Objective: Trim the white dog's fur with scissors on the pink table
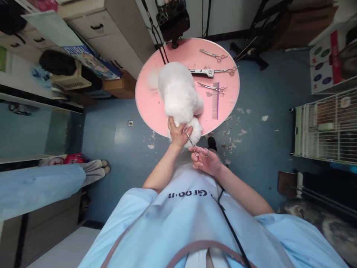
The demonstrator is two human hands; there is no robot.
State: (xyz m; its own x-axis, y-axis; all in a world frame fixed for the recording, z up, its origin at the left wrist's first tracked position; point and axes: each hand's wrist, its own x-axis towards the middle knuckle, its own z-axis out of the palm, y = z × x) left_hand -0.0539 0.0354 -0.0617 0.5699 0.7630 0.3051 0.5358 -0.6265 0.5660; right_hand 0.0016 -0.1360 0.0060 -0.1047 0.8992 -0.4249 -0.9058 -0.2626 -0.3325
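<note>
A fluffy white dog (175,83) is on the round pink table (147,111), with its head at the edge nearest me. My left hand (178,134) grips the dog's ear, thumb and fingers around a small pink patch in the fur. My right hand (206,162) holds a slim metal hemostat (192,141) by its ring handles, which are spread apart. The tip of the hemostat reaches the pink patch beside my left thumb. Fur and fingers hide exactly what the tip touches.
On the table's right side lie a clipper (202,72), curved scissors (208,86), more scissors (213,54) and a purple-backed comb (215,102). Black straps (158,37) hang at the far edge. Fur clumps dot the floor; a wire cage (329,126) stands right.
</note>
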